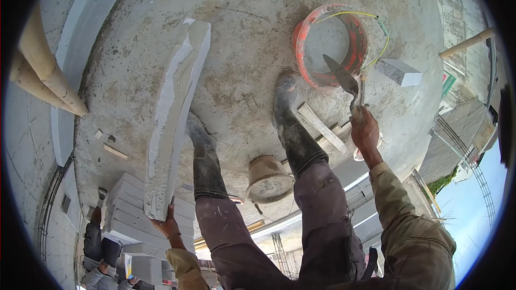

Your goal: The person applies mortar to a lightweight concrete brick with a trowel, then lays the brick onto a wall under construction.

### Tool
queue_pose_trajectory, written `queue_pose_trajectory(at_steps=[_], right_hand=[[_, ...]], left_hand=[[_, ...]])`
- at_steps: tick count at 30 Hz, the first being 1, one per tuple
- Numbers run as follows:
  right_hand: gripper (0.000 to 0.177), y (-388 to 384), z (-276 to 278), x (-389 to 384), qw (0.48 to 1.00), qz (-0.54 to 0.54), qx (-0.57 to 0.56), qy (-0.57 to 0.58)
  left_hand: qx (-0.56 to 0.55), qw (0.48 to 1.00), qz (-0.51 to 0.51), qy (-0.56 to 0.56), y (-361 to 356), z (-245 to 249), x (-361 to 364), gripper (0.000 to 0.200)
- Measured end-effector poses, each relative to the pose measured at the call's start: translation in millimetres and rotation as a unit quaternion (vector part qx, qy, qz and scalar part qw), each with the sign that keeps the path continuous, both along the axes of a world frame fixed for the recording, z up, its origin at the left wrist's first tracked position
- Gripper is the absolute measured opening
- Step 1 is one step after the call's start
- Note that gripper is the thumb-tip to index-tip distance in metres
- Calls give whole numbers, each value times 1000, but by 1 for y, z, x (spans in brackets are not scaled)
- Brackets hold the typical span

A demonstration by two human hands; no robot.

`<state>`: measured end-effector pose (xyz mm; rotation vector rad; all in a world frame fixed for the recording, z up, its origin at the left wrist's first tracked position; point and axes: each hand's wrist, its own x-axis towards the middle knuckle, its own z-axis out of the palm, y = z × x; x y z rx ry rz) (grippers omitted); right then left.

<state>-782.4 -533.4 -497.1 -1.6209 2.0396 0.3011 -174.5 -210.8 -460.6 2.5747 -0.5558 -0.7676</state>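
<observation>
My right hand (pixel 366 133) is closed round the handle of a pointing trowel (pixel 342 76), whose blade reaches over the rim of a red bucket (pixel 300 48). Grey wet mortar (pixel 326 40) fills part of that bucket, and its yellow-green handle (pixel 385 44) hangs to the right. My left hand (pixel 169 227) grips the near end of a long pale lightweight block (pixel 200 59). Along the block's upper face runs a smeared band of mortar (pixel 171 113). Most of the left fingers are hidden by the block.
A small block (pixel 400 72) lies beside the bucket. Between my boots stands a mortar-caked bucket (pixel 270 177), near a wood strip (pixel 322 128). Stacked blocks (pixel 126 209) and another person (pixel 105 258) are at lower left. Bamboo poles (pixel 54 78) stand at far left.
</observation>
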Motion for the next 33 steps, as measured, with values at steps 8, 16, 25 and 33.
queue_pose_trajectory(at_steps=[8, 16, 25, 33], right_hand=[[27, -114, 19, 5, 984, 133, 113, 22], [11, -84, 13, 71, 919, 373, 51, 120], [28, -128, -27, 53, 969, -45, 168, -174], [21, -51, -33, 21, 789, -369, 144, -469]], left_hand=[[91, 947, -207, -229, -167, 139, -36, 108], [-143, 902, -327, -244, -320, 162, -78, 90], [-192, 864, -403, -233, -424, 175, -161, 76], [-219, 844, -429, -236, -477, 170, -190, 82]])
